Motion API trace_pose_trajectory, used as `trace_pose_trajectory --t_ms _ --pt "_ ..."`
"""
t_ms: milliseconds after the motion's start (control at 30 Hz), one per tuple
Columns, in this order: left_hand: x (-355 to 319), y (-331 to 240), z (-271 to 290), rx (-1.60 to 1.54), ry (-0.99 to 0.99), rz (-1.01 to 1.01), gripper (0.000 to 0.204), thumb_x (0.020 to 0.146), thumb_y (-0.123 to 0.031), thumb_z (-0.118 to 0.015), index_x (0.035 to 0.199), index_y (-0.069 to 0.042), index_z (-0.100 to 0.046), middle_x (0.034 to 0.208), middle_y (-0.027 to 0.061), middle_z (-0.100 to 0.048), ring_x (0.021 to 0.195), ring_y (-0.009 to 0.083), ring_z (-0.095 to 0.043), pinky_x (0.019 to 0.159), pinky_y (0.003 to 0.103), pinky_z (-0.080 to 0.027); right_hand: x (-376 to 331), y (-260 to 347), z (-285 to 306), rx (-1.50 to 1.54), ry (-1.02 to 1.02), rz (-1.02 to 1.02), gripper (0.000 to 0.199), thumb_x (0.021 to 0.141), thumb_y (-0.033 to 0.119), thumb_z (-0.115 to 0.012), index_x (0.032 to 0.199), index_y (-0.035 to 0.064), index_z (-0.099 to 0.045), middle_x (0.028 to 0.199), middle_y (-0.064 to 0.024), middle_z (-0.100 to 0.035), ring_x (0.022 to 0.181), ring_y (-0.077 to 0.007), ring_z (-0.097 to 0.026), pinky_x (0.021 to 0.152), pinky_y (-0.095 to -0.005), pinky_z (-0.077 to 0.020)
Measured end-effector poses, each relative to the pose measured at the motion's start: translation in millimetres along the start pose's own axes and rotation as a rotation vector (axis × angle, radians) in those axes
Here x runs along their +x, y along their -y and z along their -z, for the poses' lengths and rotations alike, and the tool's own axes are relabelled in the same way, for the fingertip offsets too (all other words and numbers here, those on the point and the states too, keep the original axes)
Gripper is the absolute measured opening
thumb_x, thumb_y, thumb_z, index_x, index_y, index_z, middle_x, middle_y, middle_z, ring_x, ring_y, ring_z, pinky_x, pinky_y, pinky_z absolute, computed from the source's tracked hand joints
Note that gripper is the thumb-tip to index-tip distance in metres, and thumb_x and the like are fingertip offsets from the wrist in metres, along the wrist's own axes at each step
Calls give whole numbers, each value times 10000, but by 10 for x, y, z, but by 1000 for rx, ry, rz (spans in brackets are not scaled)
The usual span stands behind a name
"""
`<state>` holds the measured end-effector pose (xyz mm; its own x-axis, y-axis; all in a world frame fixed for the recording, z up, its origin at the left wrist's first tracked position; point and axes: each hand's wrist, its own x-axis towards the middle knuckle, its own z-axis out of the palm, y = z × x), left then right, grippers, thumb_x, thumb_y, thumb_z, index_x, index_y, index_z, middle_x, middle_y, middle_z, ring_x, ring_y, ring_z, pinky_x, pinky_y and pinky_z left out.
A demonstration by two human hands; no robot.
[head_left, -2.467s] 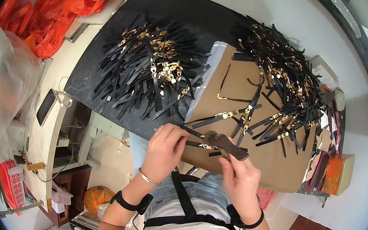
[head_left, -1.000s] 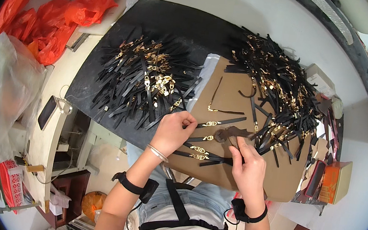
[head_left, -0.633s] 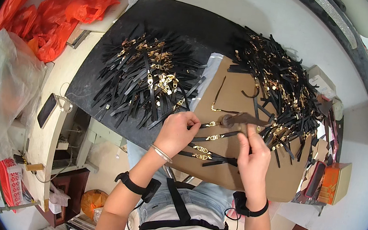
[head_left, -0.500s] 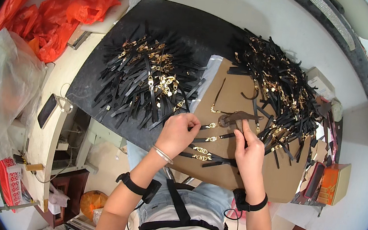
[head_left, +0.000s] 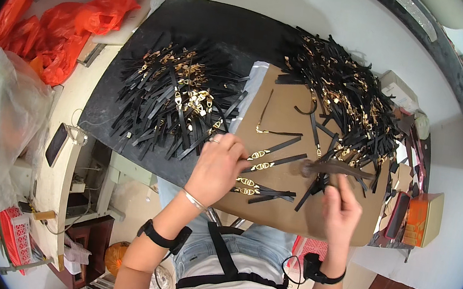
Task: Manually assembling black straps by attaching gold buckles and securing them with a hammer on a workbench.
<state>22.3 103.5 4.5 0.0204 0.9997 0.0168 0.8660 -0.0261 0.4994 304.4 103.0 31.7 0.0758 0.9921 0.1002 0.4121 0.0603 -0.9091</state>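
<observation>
Straps of black material with gold buckles (head_left: 266, 164) lie in a short row on the brown board (head_left: 270, 207) at the centre of the frame, and they are what we are handling. Going from big to small: the black mat (head_left: 200, 25) covers the upper middle of the white table (head_left: 329, 6), its near edge running down toward our lap, and the board overlaps its right side, with the board's lower rim hanging over our knees. On the mat sits the left heap of straps (head_left: 176, 100); the right heap (head_left: 343, 103) spills across the board's upper right corner. Between the two heaps the board has a bare strip, crossed only by a thin bent strap (head_left: 271, 129), and bare board also runs along its lower rim. Orange plastic bags (head_left: 61, 25) crowd the upper left; a clear bag (head_left: 6, 117) bulges at the left edge. A small orange box (head_left: 422, 217) stands at the right, past the board's edge; what it holds we cannot tell. Our left hand (head_left: 217, 169) presses flat, fingers spread, on the buckle ends of the row. Our right hand (head_left: 342, 207) is closed around a dark brush-like tool (head_left: 327, 169), whose tip rests just beside the strap ends.
</observation>
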Motion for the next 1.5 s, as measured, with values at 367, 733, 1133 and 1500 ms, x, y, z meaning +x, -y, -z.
trace_pose_trajectory --t_ms 367,733,1133,1500 --pt "51 181 13 -214 108 -319 448 711 -99 -831 1093 -63 -599 997 111 -571 973 316 -558 880 389 -455 -98 -802 855 201 -340 -242 489 1045 245 -573 1468 17 -480 714 -23 -580 523 -75 -484 453 -217 -394" --pt "-98 -85 -206 304 35 -309 257 892 -171 -668 1031 -14 -520 1000 163 -552 819 343 -614 745 420 -521 -45 -1009 892 367 -301 -367 482 1061 276 -534 1471 29 -475 693 -16 -578 492 -73 -488 435 -223 -416" --pt "668 364 1088 621 -476 -237 440 905 -63 -642 1330 -44 -533 1193 164 -593 1092 365 -585 881 465 -466 -23 -1000 899 403 -282 -377 490 1068 278 -517 1473 8 -458 686 -20 -576 480 -74 -492 438 -218 -422" --pt "959 -44 248 393 17 -555 226 778 -38 -684 964 -115 -580 1027 66 -582 1043 269 -598 979 451 -425 -38 -1012 891 400 -265 -404 499 1069 267 -514 1484 -1 -443 694 -20 -580 483 -76 -501 439 -222 -431"
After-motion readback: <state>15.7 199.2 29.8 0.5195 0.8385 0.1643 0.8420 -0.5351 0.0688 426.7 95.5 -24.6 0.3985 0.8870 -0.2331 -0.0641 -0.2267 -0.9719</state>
